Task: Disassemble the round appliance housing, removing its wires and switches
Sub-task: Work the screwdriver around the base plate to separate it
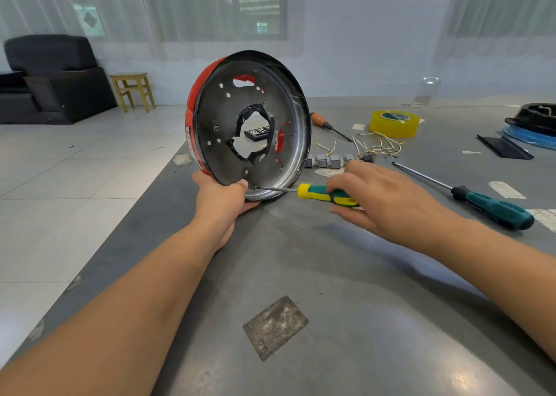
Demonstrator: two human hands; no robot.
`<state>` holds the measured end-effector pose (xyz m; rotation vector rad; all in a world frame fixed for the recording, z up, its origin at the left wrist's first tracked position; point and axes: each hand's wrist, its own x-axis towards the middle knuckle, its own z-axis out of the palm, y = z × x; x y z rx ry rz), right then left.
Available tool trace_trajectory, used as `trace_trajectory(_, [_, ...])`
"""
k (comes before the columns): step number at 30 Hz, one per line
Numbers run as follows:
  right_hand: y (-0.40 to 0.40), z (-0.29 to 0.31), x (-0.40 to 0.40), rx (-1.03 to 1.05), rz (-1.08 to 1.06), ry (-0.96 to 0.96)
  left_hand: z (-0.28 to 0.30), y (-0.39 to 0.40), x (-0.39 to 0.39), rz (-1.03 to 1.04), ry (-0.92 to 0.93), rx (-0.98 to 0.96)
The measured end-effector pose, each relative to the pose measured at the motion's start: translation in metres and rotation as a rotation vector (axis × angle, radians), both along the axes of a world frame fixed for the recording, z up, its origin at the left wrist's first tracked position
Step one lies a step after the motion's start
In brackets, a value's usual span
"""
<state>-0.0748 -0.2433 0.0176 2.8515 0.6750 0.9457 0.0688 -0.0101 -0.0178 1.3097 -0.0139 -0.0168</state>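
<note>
Between the two hands, the round housing (249,125) stands on edge on the grey table (331,275), open side toward the camera, red shell behind, ragged hole through its dark metal plate. Nothing loose is visible inside it.

Left hand (224,198) cups the housing's lower rim from below, fingers curled under it, thumb pressed on the plate's lower edge.

Right hand (382,198) grips the yellow-and-green screwdriver (319,195), fingers wrapped around the handle. Shaft lies nearly level; tip meets the plate at a point just beside the left thumb.

Just beyond the right hand: a row of small grey switches (328,160), then a loose tangle of pale wires (376,146). Further beyond: yellow tape roll (394,124) and an orange-handled screwdriver (329,125).

Right of the right hand: a long green-handled screwdriver (469,195) flat on the table, well apart from the housing. Far right: black plastic parts (532,119) on a blue piece.

Seen through the housing's hole: a small dark part (258,132) on the table behind.
</note>
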Motion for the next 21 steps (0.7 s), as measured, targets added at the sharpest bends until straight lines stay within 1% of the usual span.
trace_trajectory(1, [-0.003, -0.001, 0.000, -0.095, 0.022, -0.018, 0.000, 0.000, 0.000, 0.002, 0.000, -0.006])
trace_trajectory(2, [-0.005, -0.002, 0.000, -0.107, 0.008, -0.012, 0.000, 0.000, -0.001, 0.000, -0.003, -0.008])
trace_trajectory(3, [-0.007, -0.004, 0.001, -0.057, -0.023, 0.018, 0.000, 0.000, -0.001, -0.002, -0.005, -0.005])
trace_trajectory(6, [-0.005, -0.010, -0.001, 0.235, -0.074, 0.142, 0.000, 0.000, -0.002, 0.000, -0.003, 0.003])
trace_trajectory(8, [0.000, -0.015, 0.000, 0.438, -0.073, 0.168, 0.001, 0.000, -0.002, -0.001, -0.001, 0.004])
trace_trajectory(10, [0.007, -0.019, 0.004, 0.702, -0.075, 0.184, 0.001, 0.001, -0.002, -0.001, 0.000, 0.001])
trace_trajectory(12, [0.014, -0.021, 0.007, 1.091, -0.067, 0.234, 0.001, 0.000, -0.001, -0.001, -0.003, -0.006])
trace_trajectory(14, [0.020, -0.021, 0.007, 1.503, 0.020, 0.314, 0.001, 0.000, -0.001, 0.001, -0.006, -0.008])
trace_trajectory(15, [0.022, -0.021, 0.007, 1.660, 0.068, 0.338, 0.001, 0.001, -0.001, 0.002, -0.006, -0.006])
trace_trajectory(16, [0.025, -0.021, 0.008, 1.759, 0.094, 0.350, 0.001, 0.000, -0.001, 0.003, -0.007, -0.003])
trace_trajectory(17, [0.027, -0.023, 0.008, 1.776, 0.075, 0.354, 0.001, 0.000, -0.001, 0.003, -0.010, -0.001])
trace_trajectory(18, [0.031, -0.023, 0.008, 1.722, 0.018, 0.357, 0.000, 0.000, -0.002, 0.003, -0.014, 0.001])
trace_trajectory(21, [0.032, -0.024, 0.007, 1.449, -0.201, 0.381, 0.001, 0.000, -0.002, 0.007, -0.017, -0.001])
